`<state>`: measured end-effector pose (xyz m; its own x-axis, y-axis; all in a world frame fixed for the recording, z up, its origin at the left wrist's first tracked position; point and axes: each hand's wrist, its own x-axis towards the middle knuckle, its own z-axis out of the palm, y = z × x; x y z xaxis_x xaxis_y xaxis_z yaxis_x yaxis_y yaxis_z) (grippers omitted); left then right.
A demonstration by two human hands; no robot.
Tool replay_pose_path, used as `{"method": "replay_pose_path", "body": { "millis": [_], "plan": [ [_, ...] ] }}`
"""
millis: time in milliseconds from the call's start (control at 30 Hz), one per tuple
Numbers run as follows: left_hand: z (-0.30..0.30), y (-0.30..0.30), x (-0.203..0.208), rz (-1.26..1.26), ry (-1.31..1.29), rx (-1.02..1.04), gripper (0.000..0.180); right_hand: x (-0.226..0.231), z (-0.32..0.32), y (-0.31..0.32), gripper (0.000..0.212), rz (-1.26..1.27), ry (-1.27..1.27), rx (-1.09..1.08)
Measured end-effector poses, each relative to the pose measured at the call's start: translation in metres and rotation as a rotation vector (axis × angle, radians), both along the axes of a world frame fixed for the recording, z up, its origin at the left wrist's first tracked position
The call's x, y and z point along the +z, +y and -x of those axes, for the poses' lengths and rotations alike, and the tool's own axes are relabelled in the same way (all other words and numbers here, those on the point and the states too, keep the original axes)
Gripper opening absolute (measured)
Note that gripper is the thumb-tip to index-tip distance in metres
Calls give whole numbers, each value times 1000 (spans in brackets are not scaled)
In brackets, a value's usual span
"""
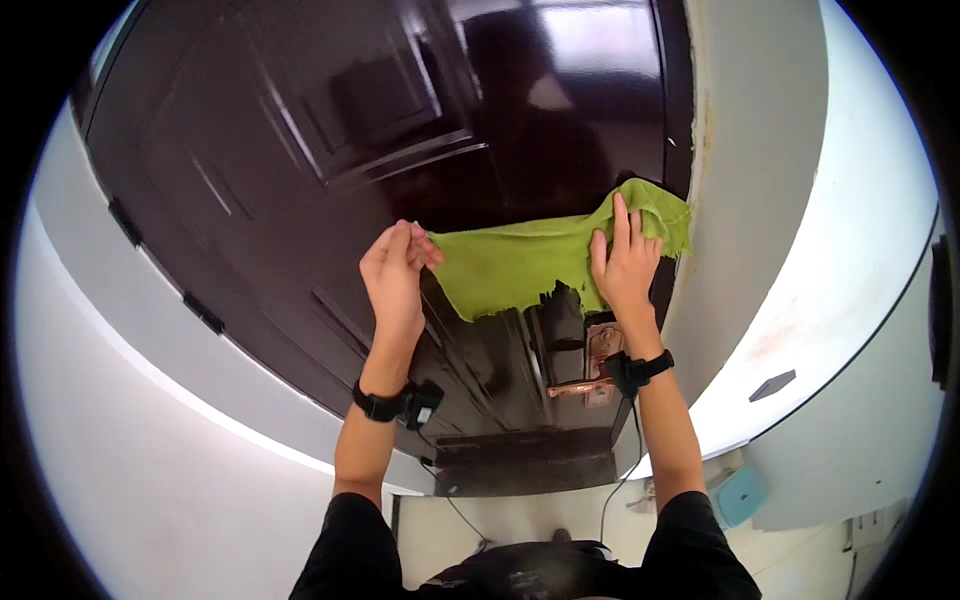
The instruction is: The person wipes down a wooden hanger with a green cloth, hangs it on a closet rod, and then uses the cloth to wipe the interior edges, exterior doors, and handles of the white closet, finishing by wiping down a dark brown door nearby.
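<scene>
A green cloth point(515, 262) with a ragged lower edge is stretched across the dark brown, glossy panelled door point(300, 210). My left hand point(395, 275) pinches its left corner between closed fingertips. At the other end my right hand point(628, 262) presses the cloth against the door near its right edge, fingers stretched out and thumb apart. Around that hand the cloth is bunched into folds. Below my right hand is a copper-coloured door handle point(580, 388) on a plate, partly covered by the wrist strap.
Black straps with small boxes and cables point(640, 450) circle both wrists. Dark hinges point(203, 312) line the door's left side. A pale wall point(750, 170) borders the right. On the light floor at lower right stands a blue stool-like object point(738, 496).
</scene>
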<state>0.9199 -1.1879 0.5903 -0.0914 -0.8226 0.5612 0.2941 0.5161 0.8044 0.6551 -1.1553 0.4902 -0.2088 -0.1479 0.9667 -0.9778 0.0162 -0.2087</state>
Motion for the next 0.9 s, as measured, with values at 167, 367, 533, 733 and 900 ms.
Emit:
{"method": "replay_pose_path", "body": {
  "millis": [167, 367, 533, 733, 900],
  "plan": [
    [7, -5, -1, -18, 19, 41, 27, 5, 1, 4, 55, -28, -31, 36],
    [55, 20, -28, 626, -274, 413, 23, 2, 6, 2, 57, 9, -32, -3],
    [99, 2, -44, 1116, -593, 725, 56, 37, -8, 2, 58, -12, -52, -42],
    [111, -25, -131, 1172, -928, 630, 62, -15, -1, -3, 63, -122, 71, -55],
    [92, -30, -197, 1144, -1081, 349, 57, -109, -1, 10, 63, -316, 133, -55]
  ]
}}
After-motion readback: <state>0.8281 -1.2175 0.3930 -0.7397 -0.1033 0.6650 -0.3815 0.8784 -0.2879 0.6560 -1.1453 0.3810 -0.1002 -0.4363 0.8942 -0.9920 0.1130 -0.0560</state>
